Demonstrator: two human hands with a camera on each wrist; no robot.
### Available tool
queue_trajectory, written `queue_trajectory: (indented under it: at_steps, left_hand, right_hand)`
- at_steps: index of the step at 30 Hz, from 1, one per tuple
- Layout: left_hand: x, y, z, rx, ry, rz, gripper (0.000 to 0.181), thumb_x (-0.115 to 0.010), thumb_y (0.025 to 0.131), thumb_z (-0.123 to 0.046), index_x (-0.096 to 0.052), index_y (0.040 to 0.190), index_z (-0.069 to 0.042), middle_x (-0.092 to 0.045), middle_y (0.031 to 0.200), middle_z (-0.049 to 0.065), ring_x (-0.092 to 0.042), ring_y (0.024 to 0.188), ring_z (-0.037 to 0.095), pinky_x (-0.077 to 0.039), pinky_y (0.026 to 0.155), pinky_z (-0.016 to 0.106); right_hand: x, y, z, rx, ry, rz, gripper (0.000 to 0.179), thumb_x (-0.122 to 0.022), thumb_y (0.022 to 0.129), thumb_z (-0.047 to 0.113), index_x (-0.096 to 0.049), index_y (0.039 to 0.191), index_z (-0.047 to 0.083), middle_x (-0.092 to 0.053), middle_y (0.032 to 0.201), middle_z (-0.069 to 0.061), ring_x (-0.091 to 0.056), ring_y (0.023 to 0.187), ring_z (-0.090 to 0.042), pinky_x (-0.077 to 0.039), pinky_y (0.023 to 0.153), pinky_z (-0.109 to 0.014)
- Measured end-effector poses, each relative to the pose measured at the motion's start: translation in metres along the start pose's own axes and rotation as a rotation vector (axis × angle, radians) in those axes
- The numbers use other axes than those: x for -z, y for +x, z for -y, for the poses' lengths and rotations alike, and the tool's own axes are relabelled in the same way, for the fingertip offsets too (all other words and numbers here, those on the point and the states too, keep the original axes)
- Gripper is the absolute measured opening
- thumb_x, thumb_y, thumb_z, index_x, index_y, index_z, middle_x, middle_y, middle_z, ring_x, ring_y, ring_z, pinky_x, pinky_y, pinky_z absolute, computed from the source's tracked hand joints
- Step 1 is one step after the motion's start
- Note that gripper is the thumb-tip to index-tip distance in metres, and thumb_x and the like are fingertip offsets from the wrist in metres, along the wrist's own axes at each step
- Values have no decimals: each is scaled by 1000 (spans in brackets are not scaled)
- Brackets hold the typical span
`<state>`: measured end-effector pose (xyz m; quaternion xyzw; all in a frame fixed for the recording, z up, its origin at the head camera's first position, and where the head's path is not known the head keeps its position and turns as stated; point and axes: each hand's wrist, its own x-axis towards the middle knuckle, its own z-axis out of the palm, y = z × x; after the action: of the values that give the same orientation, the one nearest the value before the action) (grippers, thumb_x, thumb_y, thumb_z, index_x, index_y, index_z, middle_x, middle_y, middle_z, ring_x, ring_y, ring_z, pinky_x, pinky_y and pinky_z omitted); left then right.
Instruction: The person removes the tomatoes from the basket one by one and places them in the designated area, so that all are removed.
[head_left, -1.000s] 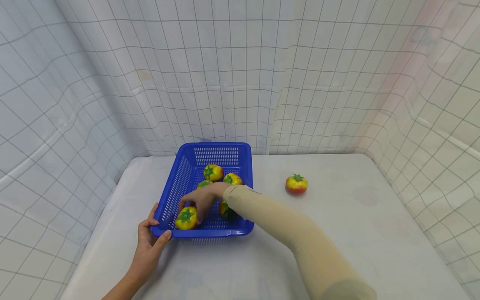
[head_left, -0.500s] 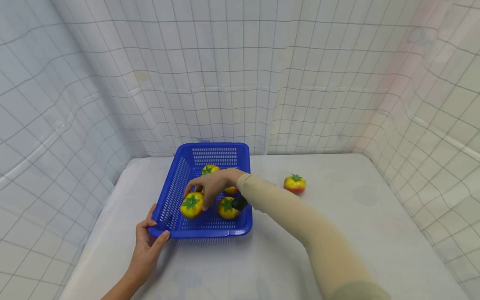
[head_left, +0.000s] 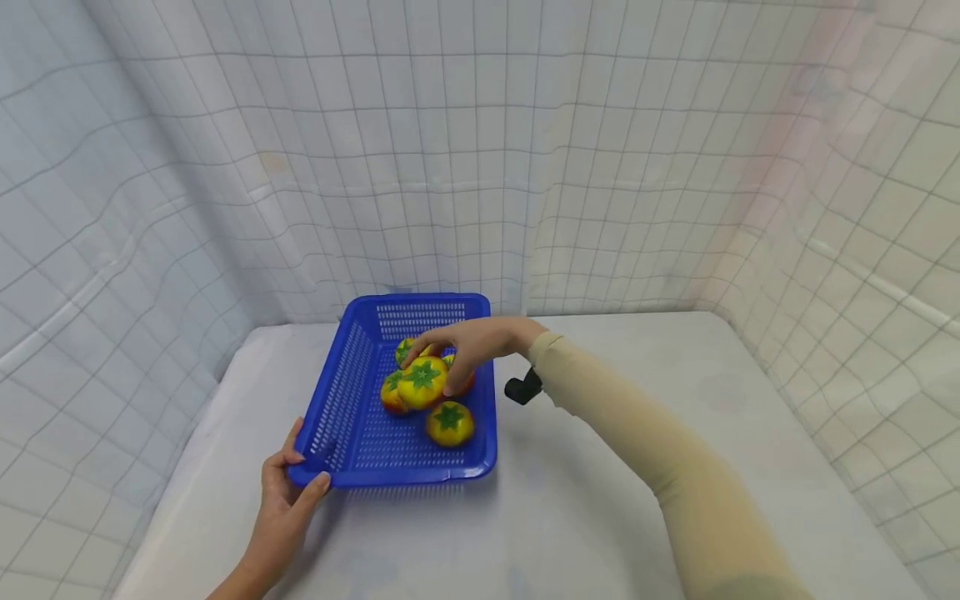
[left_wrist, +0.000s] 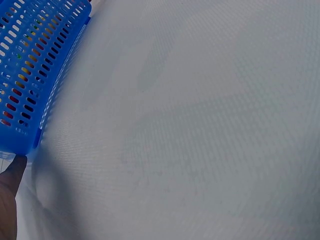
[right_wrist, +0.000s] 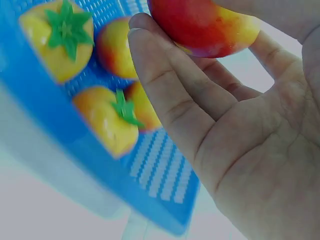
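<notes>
My right hand [head_left: 483,340] holds a yellow-and-red tomato [head_left: 423,382] with a green star-shaped top, raised above the others in the blue plastic basket [head_left: 315,421]. In the right wrist view the fingers curl round this tomato [right_wrist: 205,30], its red underside showing. Several similar tomatoes lie below in the basket; one tomato [head_left: 450,424] sits nearest its front right corner, another [head_left: 392,392] is partly covered by the held one. My left hand [head_left: 279,504] grips the basket's front left corner, thumb on the front rim. In the left wrist view only a bit of that hand [left_wrist: 8,197] shows.
The basket stands on a white-covered table [head_left: 600,500]. Grid-patterned white curtains [head_left: 450,167] enclose the back and both sides. A small black device [head_left: 522,387] sits at the right wrist, by the beige sleeve [head_left: 637,425].
My right hand has lifted the tomato from the basket's front left and carried it right and back. The sleeve now hides the lone tomato on the table. The left hand keeps its grip.
</notes>
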<state>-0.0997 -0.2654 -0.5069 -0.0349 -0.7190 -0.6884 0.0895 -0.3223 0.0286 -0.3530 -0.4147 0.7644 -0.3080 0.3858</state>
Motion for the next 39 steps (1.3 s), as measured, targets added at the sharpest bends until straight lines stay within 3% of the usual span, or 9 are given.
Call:
queue_trajectory:
  at_steps: [6, 12, 19, 26, 29, 33, 39]
  left_hand:
    - [-1, 3, -1, 19, 11, -11, 38, -50, 107, -4, -20, 126, -18, 6, 172, -1, 0, 151, 44, -42, 94, 8]
    - [0, -2, 1, 51, 43, -37, 42, -53, 106, -5, -20, 127, -21, 6, 172, -1, -3, 151, 43, -42, 91, 6]
    - [-2, -6, 4, -11, -30, -22, 41, -48, 106, 2, -21, 128, -19, 6, 172, 2, -16, 146, 30, -45, 93, 10]
    - [-4, -3, 4, -33, -28, -30, 40, -48, 106, 2, -22, 128, -20, 4, 172, 1, -21, 145, 22, -45, 94, 10]
    - [-4, 0, 2, 3, 16, -32, 40, -50, 107, -3, -21, 127, -22, 5, 172, -2, -16, 149, 28, -42, 93, 7]
    - [-4, 1, -1, 68, 79, -42, 42, -54, 107, -11, -19, 127, -25, 6, 172, -8, -6, 150, 46, -40, 91, 4]
    - [-5, -2, 1, 35, 34, -45, 40, -51, 107, -5, -21, 127, -22, 6, 172, -4, -8, 150, 40, -41, 93, 5]
  right_hand:
    - [18, -30, -13, -7, 65, -55, 65, -79, 84, 12, -55, 140, 33, -47, 141, -5, -54, 124, -25, -54, 96, -36]
    - [22, -53, -27, -16, 100, -87, 67, -80, 83, 13, -53, 142, 33, -48, 140, -6, -56, 123, -27, -53, 97, -39]
    - [29, -81, -48, -59, 104, -162, 67, -79, 83, 13, -54, 142, 33, -45, 146, -5, -55, 124, -25, -52, 98, -40]
    - [36, -106, -69, -133, 114, -235, 68, -81, 82, 13, -55, 141, 34, -46, 147, -4, -46, 131, -25, -50, 101, -43]
    - [38, -117, -76, -167, 113, -256, 66, -80, 82, 14, -57, 139, 37, -44, 148, -3, -43, 135, -26, -48, 103, -46]
    - [39, -132, -84, -209, 120, -287, 67, -80, 83, 16, -55, 141, 37, -41, 152, -5, -40, 137, -28, -46, 105, -49]
    - [39, -153, -103, -270, 128, -327, 67, -80, 84, 21, -53, 142, 40, -38, 155, -7, -42, 138, -29, -42, 109, -50]
